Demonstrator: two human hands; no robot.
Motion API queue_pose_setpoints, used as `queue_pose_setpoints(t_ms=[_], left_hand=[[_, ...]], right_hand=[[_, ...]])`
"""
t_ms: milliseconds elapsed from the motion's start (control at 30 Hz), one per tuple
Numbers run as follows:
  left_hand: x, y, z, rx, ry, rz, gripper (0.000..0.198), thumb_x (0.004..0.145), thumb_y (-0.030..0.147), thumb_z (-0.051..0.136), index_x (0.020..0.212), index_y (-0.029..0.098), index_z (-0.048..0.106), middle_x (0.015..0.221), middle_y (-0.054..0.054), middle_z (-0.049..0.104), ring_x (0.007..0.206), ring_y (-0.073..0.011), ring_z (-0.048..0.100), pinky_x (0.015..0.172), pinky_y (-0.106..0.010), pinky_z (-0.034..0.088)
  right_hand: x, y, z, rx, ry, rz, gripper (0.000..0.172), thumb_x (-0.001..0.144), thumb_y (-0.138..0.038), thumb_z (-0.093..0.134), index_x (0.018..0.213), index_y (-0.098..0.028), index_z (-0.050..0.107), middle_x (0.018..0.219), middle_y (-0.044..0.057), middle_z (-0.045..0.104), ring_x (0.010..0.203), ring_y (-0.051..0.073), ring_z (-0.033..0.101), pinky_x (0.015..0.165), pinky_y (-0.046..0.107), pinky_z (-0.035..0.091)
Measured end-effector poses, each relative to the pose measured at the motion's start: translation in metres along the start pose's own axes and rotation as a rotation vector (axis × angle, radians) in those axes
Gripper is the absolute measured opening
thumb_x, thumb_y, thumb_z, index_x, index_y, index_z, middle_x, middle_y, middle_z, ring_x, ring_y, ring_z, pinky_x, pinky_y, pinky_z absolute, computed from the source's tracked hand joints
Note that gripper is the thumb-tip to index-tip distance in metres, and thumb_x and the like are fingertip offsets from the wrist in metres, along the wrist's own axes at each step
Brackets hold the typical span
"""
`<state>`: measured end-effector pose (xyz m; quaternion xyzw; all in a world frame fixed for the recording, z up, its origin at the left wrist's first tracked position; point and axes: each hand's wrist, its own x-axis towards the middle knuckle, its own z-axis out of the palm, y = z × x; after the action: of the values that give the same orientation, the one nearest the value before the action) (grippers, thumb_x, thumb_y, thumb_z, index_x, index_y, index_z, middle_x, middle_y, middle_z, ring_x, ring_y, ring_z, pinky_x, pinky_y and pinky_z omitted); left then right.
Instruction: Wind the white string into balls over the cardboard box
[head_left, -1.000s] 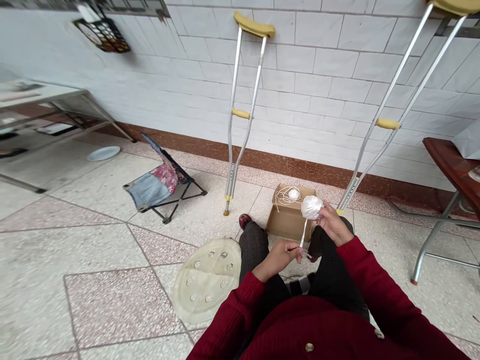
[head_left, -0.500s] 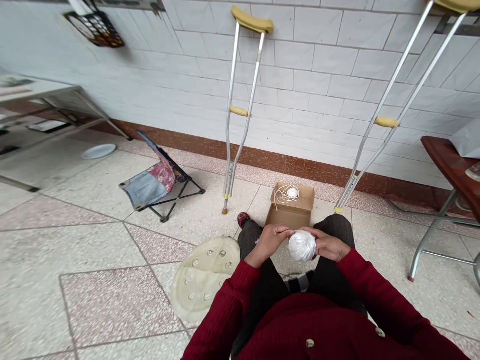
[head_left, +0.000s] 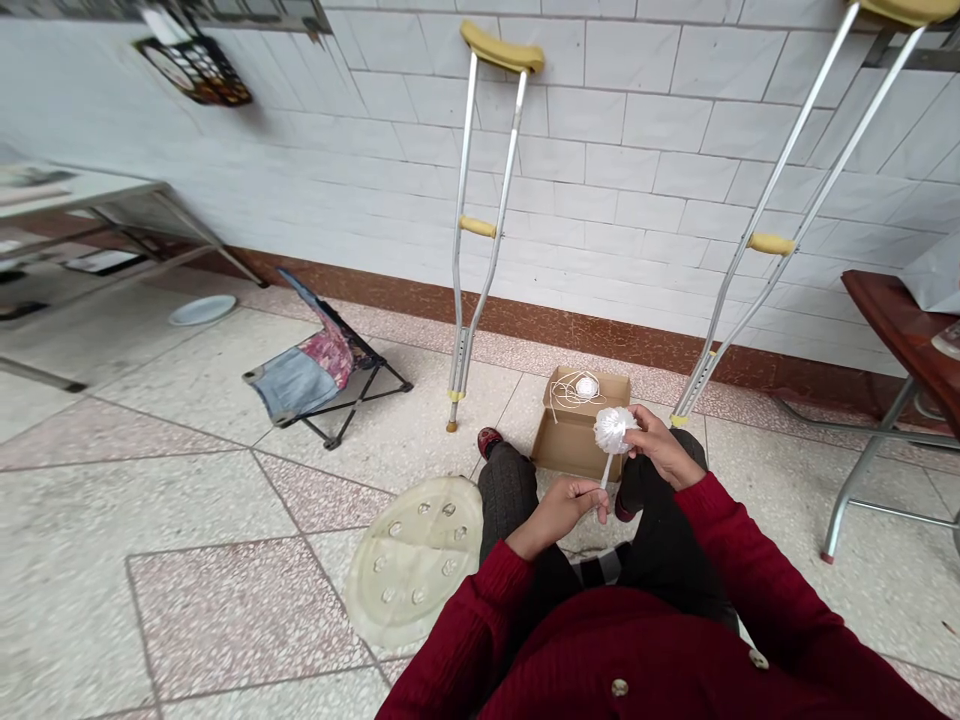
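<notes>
A shiny white ball of wound ribbon or yarn [head_left: 615, 430] is held above my knees. My right hand [head_left: 660, 444] grips it from the right side, fingers round its edge. From the ball's underside a short white strand [head_left: 607, 470] runs down to my left hand [head_left: 574, 508], whose thumb and fingers pinch its lower end. Behind the ball, on the floor, lies an open cardboard box [head_left: 559, 455]. In its lid rests a second, smaller white ball [head_left: 587, 387] among loose loops of white cord [head_left: 564, 391].
One crutch [head_left: 478, 227] leans on the tiled wall, another crutch [head_left: 771, 245] farther right. A folding chair [head_left: 300, 378], a pale oval mat [head_left: 412, 545] and a plate [head_left: 202, 309] are on the floor to the left. A brown table [head_left: 900, 330] stands right.
The white ball has moved up and away from me in my right hand. My left hand has dropped below it, drawing the strand out between them.
</notes>
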<state>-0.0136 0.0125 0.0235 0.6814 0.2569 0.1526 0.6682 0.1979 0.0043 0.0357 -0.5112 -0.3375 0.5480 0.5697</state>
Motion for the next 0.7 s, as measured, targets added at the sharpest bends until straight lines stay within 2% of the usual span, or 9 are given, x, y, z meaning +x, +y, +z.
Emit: queue_pose_setpoints(t_ms=[133,267,367,433,533,600,700], left_hand=[[0.009,-0.021,0.006,-0.073,0.030,-0.025,0.042,0.085,0.048,0.054,0.064,0.013,0.066,0.063,-0.004,0.067,0.067,-0.0157,0.061,0.073,-0.026,0.044],[0.015,-0.064,0.013,-0.156,0.081,-0.165,0.039,0.077,0.052,0.060,0.066,0.014,0.065,0.055,-0.002,0.065,0.061,-0.0160,0.061,0.067,-0.026,0.044],[0.016,-0.097,0.010,-0.182,0.208,-0.295,0.040,0.071,0.053,0.064,0.070,0.013,0.067,0.053,-0.003,0.065,0.053,-0.0143,0.057,0.056,-0.025,0.039],[0.016,-0.111,0.005,-0.175,0.312,-0.339,0.041,0.070,0.053,0.063,0.070,0.012,0.067,0.053,-0.004,0.065,0.047,-0.0119,0.051,0.051,-0.023,0.034],[0.017,-0.121,-0.001,-0.153,0.366,-0.347,0.041,0.070,0.053,0.061,0.068,0.012,0.066,0.052,-0.004,0.064,0.045,-0.0104,0.046,0.049,-0.023,0.031],[0.020,-0.122,-0.004,-0.144,0.373,-0.338,0.039,0.070,0.051,0.061,0.068,0.013,0.067,0.053,-0.004,0.065,0.046,-0.0106,0.047,0.050,-0.022,0.031],[0.029,-0.118,-0.012,-0.126,0.457,-0.304,0.039,0.071,0.050,0.059,0.070,0.012,0.068,0.053,-0.004,0.065,0.046,-0.0110,0.047,0.049,-0.022,0.032]], right_hand=[[0.012,0.018,-0.007,0.284,0.026,0.149,0.027,0.071,-0.023,0.065,0.097,-0.019,0.059,0.079,0.002,0.064,0.062,0.013,0.058,0.045,0.018,0.039],[0.023,0.047,-0.016,0.546,0.081,0.430,0.021,0.082,-0.025,0.054,0.101,-0.018,0.057,0.079,0.006,0.067,0.062,0.015,0.060,0.045,0.019,0.040],[0.023,0.073,-0.019,0.641,0.122,0.548,0.020,0.086,-0.027,0.050,0.103,-0.018,0.056,0.080,0.007,0.067,0.063,0.016,0.061,0.046,0.019,0.042],[0.022,0.090,-0.020,0.659,0.080,0.612,0.020,0.088,-0.027,0.049,0.103,-0.017,0.057,0.081,0.008,0.067,0.064,0.016,0.061,0.046,0.020,0.043],[0.022,0.110,-0.021,0.665,0.056,0.669,0.023,0.090,-0.030,0.046,0.104,-0.017,0.058,0.084,0.009,0.067,0.067,0.017,0.063,0.047,0.020,0.045],[0.025,0.121,-0.022,0.627,0.129,0.695,0.023,0.090,-0.032,0.046,0.102,-0.017,0.059,0.083,0.008,0.067,0.067,0.016,0.063,0.047,0.020,0.045],[0.033,0.135,-0.024,0.541,0.219,0.764,0.019,0.088,-0.027,0.050,0.099,-0.013,0.058,0.076,0.008,0.065,0.062,0.016,0.063,0.044,0.019,0.044]])
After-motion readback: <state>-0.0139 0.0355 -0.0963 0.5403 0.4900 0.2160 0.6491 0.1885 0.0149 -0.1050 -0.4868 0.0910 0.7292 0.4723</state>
